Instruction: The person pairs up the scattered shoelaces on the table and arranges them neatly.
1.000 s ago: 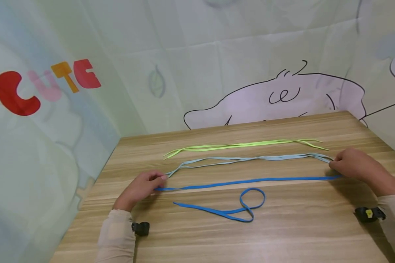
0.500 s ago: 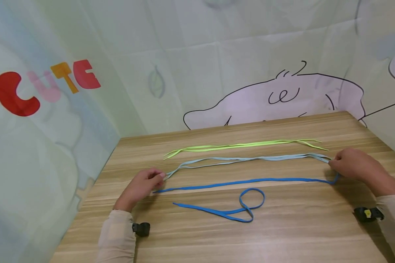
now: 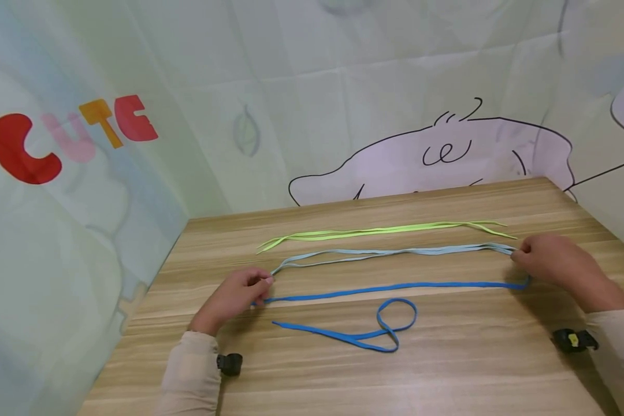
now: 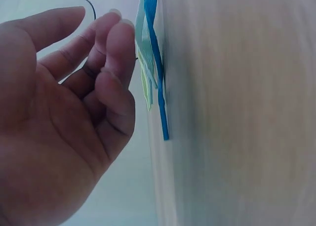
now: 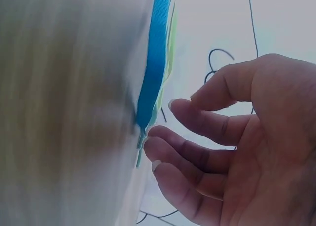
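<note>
In the head view my left hand [image 3: 236, 296] is at the left ends of a pair of pale blue shoelaces [image 3: 437, 250] and a straight blue shoelace [image 3: 385, 288]. The left wrist view shows its fingers loosely bent, the thumb apart, and the blue lace's end [image 4: 163, 107] hanging past the fingertips. My right hand [image 3: 556, 263] is over the right ends of the same laces. Its fingers are loosely bent beside the blue lace [image 5: 154, 67] in the right wrist view, with nothing visible between them. Closer to me, a second blue shoelace [image 3: 338, 334] lies looped on itself.
Behind the pale blue pair lie yellow-green shoelaces [image 3: 374, 232], spread lengthwise. All rest on a wood-grain table [image 3: 343, 387]. A printed curtain [image 3: 312, 115] hangs along its back and left side. Each wrist wears a small black camera [image 3: 230, 364].
My left hand has shifted right and my right hand slightly left. The straight blue lace's right end, straight a second ago, now bends up beneath my right hand.
</note>
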{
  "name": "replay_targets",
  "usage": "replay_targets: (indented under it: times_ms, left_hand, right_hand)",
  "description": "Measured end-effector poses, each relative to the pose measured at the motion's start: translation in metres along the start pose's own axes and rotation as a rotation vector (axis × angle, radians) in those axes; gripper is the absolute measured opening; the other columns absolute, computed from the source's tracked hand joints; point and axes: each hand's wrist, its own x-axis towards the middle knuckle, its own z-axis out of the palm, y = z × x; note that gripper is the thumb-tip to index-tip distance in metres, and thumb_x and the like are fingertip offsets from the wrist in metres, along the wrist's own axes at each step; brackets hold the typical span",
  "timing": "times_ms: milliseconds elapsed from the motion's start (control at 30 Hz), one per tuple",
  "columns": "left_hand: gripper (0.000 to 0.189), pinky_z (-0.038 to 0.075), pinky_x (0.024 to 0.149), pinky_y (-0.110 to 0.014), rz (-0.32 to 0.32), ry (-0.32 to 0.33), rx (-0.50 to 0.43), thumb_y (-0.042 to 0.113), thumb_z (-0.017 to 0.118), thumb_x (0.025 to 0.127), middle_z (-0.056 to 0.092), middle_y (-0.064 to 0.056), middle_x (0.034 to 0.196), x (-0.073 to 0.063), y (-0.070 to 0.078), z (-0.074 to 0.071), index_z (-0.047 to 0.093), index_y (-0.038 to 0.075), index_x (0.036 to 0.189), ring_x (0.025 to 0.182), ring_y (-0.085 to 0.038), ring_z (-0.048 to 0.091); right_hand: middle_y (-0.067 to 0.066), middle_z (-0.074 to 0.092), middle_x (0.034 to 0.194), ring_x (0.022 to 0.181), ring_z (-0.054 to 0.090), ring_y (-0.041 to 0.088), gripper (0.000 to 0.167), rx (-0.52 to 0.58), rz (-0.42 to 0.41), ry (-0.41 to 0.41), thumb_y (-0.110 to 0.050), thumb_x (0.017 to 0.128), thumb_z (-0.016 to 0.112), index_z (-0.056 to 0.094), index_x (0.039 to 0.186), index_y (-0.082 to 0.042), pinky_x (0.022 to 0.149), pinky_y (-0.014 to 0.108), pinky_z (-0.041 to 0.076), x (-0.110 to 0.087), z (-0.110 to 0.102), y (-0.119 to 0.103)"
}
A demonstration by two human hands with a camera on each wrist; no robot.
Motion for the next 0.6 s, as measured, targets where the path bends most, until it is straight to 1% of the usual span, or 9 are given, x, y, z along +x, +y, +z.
replay_targets:
  times_ms: [133,333,500,600]
  left_hand:
    - [0.024,0.052,0.07,-0.037,0.027,-0.018,0.012,0.023,0.058,0.103,0.063,-0.006,0.086,0.001,0.005,0.004,0.067,0.001,0.109,0.076,-0.02,0.063]
    - [0.024,0.053,0.069,-0.036,0.043,-0.048,-0.004,0.021,0.058,0.103,0.062,-0.006,0.084,0.001,0.012,0.011,0.067,0.0,0.109,0.076,-0.02,0.061]
    - [0.02,0.048,0.062,-0.031,0.069,-0.084,0.026,0.022,0.059,0.103,0.057,-0.004,0.076,0.002,0.016,0.019,0.067,0.004,0.104,0.07,-0.019,0.056]
    - [0.019,0.047,0.062,-0.032,0.085,-0.113,0.038,0.023,0.059,0.103,0.057,-0.003,0.075,0.003,0.018,0.023,0.067,0.005,0.104,0.069,-0.019,0.056]
  right_hand:
    - [0.005,0.047,0.071,0.063,0.045,0.022,0.022,0.003,-0.007,0.016,-0.021,0.094,0.05,0.06,0.086,-0.003,0.051,0.034,0.034,-0.001,0.002,-0.007]
    - [0.007,0.052,0.075,0.068,0.048,0.023,0.029,0.006,-0.021,0.037,-0.021,0.095,0.052,0.063,0.099,0.004,0.053,0.034,0.037,-0.003,0.001,-0.02]
    - [0.01,0.058,0.081,0.069,0.05,0.024,0.03,0.012,-0.046,0.054,-0.022,0.095,0.055,0.065,0.103,0.006,0.054,0.035,0.039,-0.004,0.001,-0.029]
    - [0.012,0.061,0.086,0.07,0.052,0.024,0.029,0.002,-0.068,0.06,-0.022,0.094,0.056,0.066,0.102,0.004,0.055,0.035,0.041,-0.004,0.003,-0.033]
